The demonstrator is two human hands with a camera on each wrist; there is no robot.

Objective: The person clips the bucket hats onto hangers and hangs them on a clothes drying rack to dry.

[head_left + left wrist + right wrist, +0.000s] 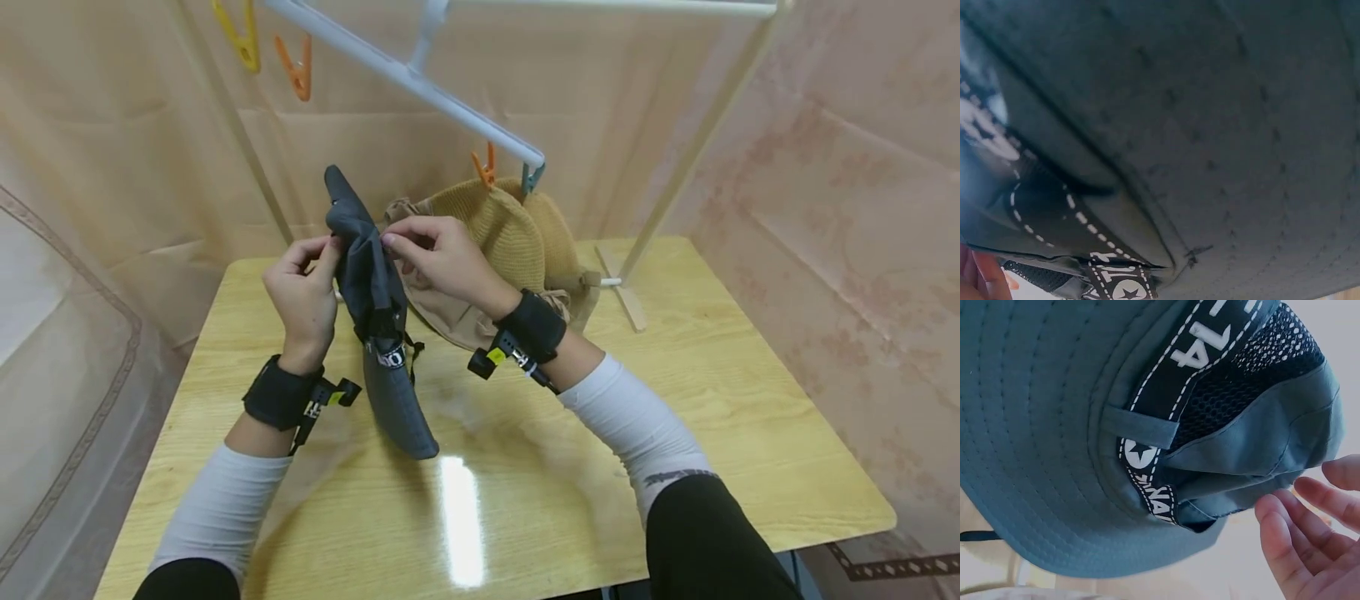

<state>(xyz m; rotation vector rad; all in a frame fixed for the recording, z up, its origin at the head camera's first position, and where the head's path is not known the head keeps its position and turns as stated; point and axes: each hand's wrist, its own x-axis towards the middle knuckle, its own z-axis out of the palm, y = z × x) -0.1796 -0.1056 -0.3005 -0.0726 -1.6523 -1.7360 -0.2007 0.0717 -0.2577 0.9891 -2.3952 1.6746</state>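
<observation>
Between both hands a dark grey-blue bucket hat [386,392] hangs edge-on over the table, its crown folded and brim pointing down. My left hand [303,292] pinches the crown's left side. From the other side, my right hand [450,258] pinches the crown with thumb and forefinger. In the right wrist view, a black band [1150,428] with white lettering circles the hat beside a mesh panel [1241,375]; the right fingertips [1272,506] are at the crown's edge. The stitched brim [1260,156] fills most of the left wrist view, where little of the left hand shows.
Overhead slants a pale blue hanger bar [405,75] with yellow [243,37] and orange [296,71] clothespins. Orange [486,167] and teal [531,178] clothespins at its low end are by a tan knit hat [510,233]. A stand post [690,158] rises from the wooden table [675,433].
</observation>
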